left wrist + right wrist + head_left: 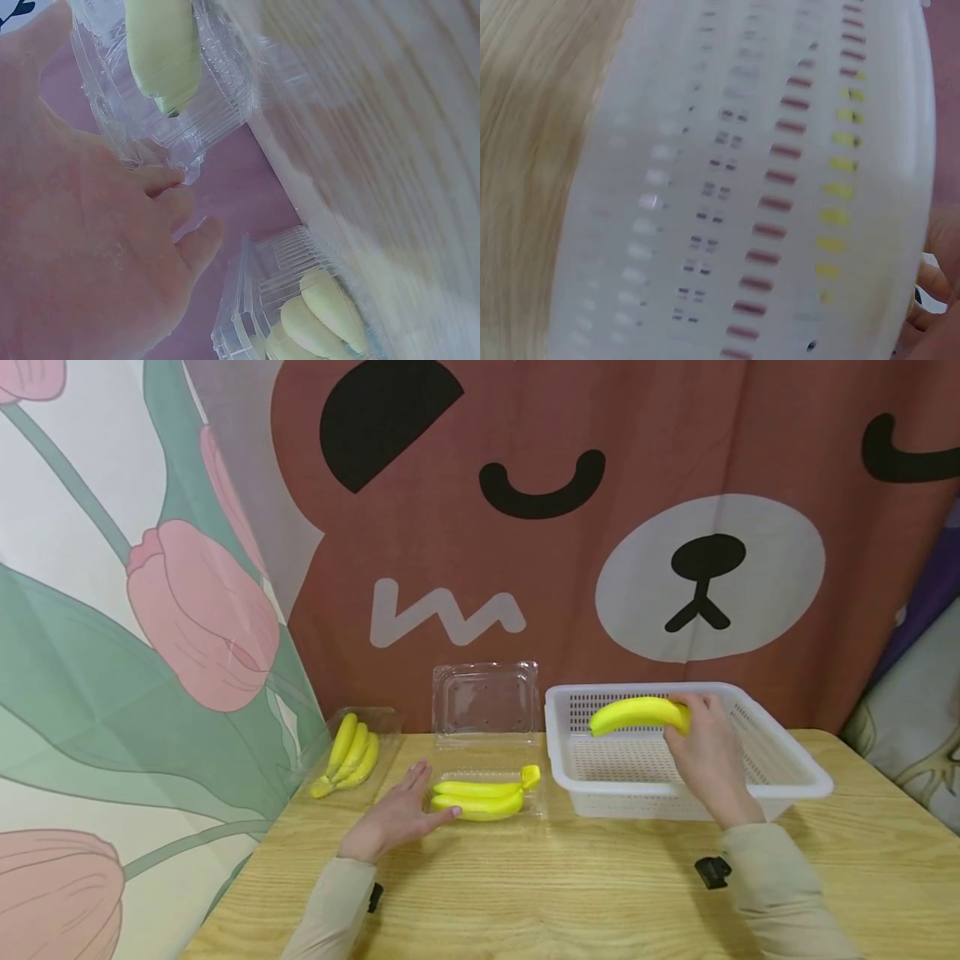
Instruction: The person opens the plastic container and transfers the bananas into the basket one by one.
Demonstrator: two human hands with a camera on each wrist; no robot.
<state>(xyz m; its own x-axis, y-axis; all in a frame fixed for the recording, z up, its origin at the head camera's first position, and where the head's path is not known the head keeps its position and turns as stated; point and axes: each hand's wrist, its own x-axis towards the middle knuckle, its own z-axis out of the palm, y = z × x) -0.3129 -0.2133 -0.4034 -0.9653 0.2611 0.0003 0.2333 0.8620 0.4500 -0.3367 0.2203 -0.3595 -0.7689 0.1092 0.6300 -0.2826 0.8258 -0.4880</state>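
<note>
A single yellow banana (633, 716) is gripped at one end by my right hand (708, 764), held level over the white plastic basket (622, 802). Through the slots of the basket wall (660, 135), yellow shows in the right wrist view, with a bit of the hand at the lower right. My left hand (392, 817) lies at the left side of a clear clamshell box (486, 702) whose lid stands up. Its fingers are extended, with the thumb along the front edge. Inside that box lie bananas (480, 803), stem end to the right.
Left of the hand, a second clear box (388, 727) holds a bunch of bananas (352, 756). Behind the wooden table (570, 893) hangs a curtain (555, 577) with a bear print. A flowered cloth (195, 610) hangs at the left.
</note>
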